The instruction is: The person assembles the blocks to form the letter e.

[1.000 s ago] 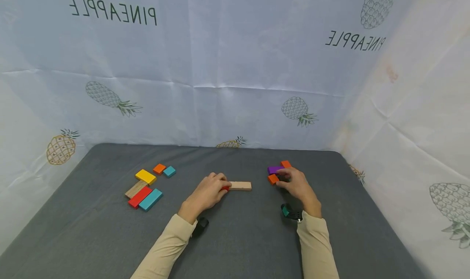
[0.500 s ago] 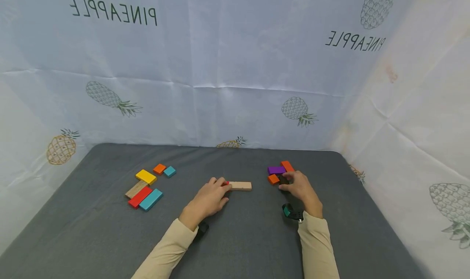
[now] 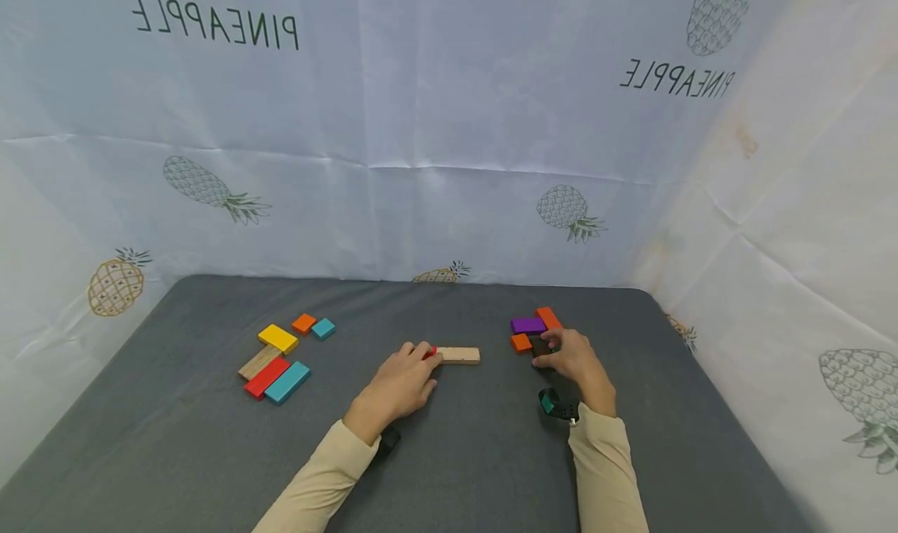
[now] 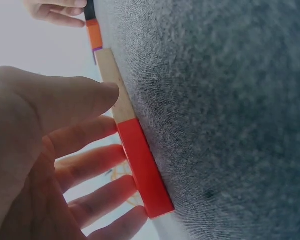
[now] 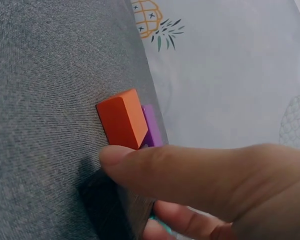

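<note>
A red wooden block (image 4: 145, 167) lies end to end with a plain wood block (image 3: 459, 355) at the table's middle. The fingertips of my left hand (image 3: 396, 385) touch the red block's far side, while the thumb stands apart from it; from the head most of this block is hidden under the hand. On the right, my right hand (image 3: 578, 365) pinches a black block (image 3: 540, 347) between thumb and fingers. That block sits beside a small orange block (image 5: 122, 119) and near a purple block (image 3: 528, 326).
A longer orange-red block (image 3: 547, 316) lies behind the right hand. At the left are a yellow block (image 3: 277, 338), a brown wood block (image 3: 259, 361), a red block (image 3: 266, 377), two teal blocks and a small orange one (image 3: 304, 323). A pineapple-print cloth (image 3: 449, 128) hangs behind the grey table.
My left hand's fingers have loosened and drawn slightly nearer me from the red block. My right hand has shifted slightly right, and the black block between its fingers now shows.
</note>
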### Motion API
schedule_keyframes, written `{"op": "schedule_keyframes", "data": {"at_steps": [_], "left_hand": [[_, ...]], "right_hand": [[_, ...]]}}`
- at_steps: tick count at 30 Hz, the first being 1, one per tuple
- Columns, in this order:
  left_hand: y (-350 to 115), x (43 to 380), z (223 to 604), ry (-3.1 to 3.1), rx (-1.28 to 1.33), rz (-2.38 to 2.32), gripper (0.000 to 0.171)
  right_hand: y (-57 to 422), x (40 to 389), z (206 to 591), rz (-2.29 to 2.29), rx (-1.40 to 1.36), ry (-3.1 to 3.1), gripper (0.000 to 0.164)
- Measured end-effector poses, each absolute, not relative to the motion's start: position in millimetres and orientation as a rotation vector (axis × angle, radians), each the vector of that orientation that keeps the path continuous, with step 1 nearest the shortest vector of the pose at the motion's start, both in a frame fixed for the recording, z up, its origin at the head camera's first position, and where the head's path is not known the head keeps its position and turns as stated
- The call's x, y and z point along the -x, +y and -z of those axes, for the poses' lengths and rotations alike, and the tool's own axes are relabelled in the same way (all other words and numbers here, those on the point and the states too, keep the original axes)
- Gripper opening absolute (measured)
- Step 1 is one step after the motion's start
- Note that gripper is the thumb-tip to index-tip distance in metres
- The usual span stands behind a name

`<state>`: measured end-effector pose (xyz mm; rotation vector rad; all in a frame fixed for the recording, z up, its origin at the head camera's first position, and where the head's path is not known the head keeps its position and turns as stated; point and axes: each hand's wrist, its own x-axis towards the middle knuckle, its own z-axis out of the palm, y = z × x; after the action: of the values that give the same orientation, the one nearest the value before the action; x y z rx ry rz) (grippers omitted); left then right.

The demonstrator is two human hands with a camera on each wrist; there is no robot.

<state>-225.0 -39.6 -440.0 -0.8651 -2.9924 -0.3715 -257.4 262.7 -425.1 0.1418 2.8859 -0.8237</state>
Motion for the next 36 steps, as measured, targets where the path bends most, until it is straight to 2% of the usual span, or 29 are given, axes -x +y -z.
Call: {"op": "schedule_keyframes", "data": {"at_steps": [13, 21, 36], "left_hand": [[-38.7, 225.7, 437.4, -3.014, 0.862, 0.348, 0.040], [-40.2, 225.7, 435.4, -2.997, 0.855, 0.398, 0.039], [-40.6, 226.9, 438.0, -2.999, 0.841, 0.434, 0.038]], "right_hand": [[259.1, 253.6, 417.3, 0.776, -0.315, 2.853, 0.053], [263.7, 252.0, 415.5, 0.822, -0.197, 2.858, 0.044], [263.5, 253.0, 415.2, 0.872, 0.053, 2.891, 0.042]]}}
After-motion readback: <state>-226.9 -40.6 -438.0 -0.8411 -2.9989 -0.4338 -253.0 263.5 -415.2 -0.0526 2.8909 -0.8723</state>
